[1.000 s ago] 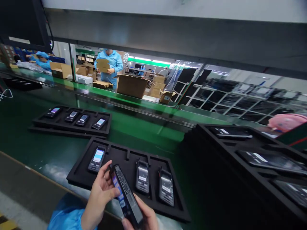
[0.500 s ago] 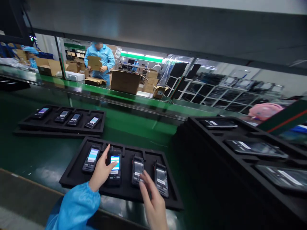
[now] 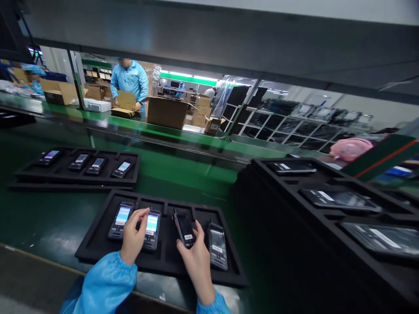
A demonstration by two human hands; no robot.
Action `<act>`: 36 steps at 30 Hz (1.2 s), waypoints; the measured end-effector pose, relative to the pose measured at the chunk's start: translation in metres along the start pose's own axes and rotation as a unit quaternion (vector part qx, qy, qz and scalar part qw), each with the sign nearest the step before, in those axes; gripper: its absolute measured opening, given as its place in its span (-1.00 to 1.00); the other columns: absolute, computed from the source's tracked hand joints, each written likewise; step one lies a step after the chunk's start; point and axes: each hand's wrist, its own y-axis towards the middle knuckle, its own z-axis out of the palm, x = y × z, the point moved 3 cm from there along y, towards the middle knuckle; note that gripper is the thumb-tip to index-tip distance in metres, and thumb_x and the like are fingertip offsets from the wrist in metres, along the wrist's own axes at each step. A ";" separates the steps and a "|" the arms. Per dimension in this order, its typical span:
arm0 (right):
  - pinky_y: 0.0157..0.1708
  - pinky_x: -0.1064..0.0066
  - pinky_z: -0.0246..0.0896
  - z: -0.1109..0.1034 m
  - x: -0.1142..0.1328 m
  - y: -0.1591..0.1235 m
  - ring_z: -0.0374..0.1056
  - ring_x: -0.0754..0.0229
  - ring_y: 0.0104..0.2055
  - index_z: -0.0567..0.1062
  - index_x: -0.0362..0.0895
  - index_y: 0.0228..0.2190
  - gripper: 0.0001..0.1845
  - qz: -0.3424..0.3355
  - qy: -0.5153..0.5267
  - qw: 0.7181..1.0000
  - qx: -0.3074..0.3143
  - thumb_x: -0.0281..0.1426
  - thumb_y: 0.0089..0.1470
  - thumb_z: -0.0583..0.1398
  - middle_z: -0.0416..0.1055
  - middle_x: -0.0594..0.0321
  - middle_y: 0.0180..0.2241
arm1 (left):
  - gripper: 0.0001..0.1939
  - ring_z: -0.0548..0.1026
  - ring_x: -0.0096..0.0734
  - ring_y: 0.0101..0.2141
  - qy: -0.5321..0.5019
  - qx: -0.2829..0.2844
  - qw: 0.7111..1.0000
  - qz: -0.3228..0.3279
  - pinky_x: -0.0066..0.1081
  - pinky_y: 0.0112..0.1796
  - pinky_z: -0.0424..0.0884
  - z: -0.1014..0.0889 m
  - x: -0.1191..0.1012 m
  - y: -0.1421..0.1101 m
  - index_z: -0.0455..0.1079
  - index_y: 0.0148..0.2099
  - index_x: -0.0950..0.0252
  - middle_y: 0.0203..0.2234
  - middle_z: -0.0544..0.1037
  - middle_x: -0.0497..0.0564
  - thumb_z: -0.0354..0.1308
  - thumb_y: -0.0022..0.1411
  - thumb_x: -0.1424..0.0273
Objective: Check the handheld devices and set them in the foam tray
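A black foam tray (image 3: 98, 237) lies on the green belt in front of me with four handsets in its slots. My left hand (image 3: 132, 237) rests on the second handset (image 3: 151, 226), whose screen is lit, with fingertips curled on its top edge. My right hand (image 3: 195, 257) grips the third handset (image 3: 183, 227) and tilts it up out of its slot. The first handset (image 3: 121, 216) has a lit screen. The fourth handset (image 3: 216, 246) lies dark in its slot.
A second tray (image 3: 131, 176) with four lit handsets lies farther left on the belt (image 3: 183, 174). A tall stack of black trays (image 3: 262, 209) holding devices stands at my right. Beyond the belt a person in a blue coat (image 3: 129, 80) handles cardboard among boxes (image 3: 168, 112).
I set the handset I held with both hands into the second slot. My left hand stayed on it. My right hand moved to the third handset and lifted it on edge.
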 end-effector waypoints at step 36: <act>-0.10 0.20 0.38 -0.012 0.067 -0.113 0.31 -0.02 0.05 0.27 0.01 0.16 -0.52 -0.072 0.407 0.909 0.048 -0.14 0.27 0.02 0.27 0.04 0.08 | -0.41 0.23 -0.24 0.17 -0.302 -0.014 0.917 -0.262 -0.35 0.13 0.25 -0.003 -0.054 -0.099 0.15 0.23 0.02 0.19 0.26 -0.03 0.14 0.19 0.09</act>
